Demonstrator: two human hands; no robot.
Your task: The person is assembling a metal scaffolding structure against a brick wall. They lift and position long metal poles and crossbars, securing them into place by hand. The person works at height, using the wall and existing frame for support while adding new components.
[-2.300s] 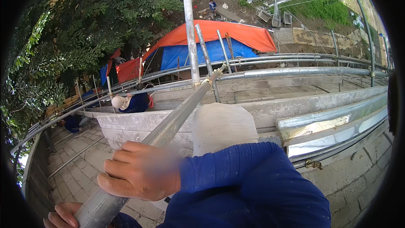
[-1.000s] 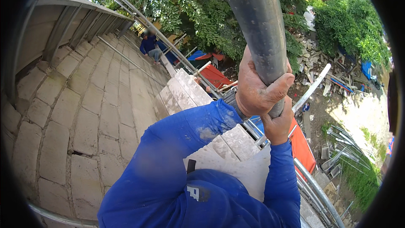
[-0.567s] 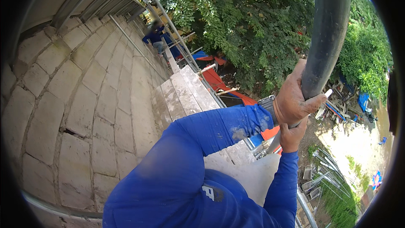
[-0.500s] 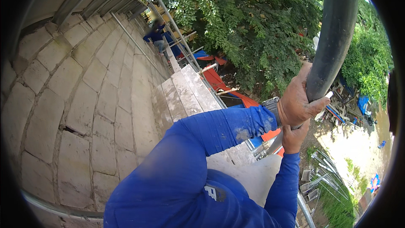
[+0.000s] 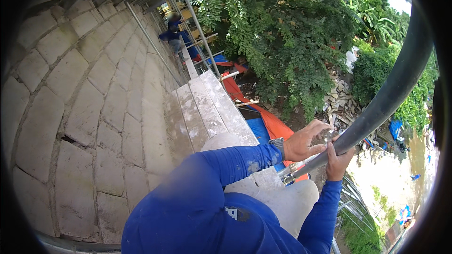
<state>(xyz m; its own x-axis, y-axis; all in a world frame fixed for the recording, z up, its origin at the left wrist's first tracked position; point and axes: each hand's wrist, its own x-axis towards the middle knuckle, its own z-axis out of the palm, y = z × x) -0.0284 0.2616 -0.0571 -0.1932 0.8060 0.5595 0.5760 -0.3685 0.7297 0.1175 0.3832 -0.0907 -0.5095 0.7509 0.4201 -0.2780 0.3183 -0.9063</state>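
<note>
Pipe [image 5: 379, 114] right; paving [image 5: 84, 117] left; slabs [image 5: 221, 106] seemingly between.

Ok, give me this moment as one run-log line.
left hand: open, beside dark pole | right hand: closed around pole | below: orange tarp, trees | left: block paving

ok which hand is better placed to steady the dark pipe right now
The right hand, most likely: it is wrapped around the dark pipe, while the left hand is open beside the pipe, not gripping it.
</note>
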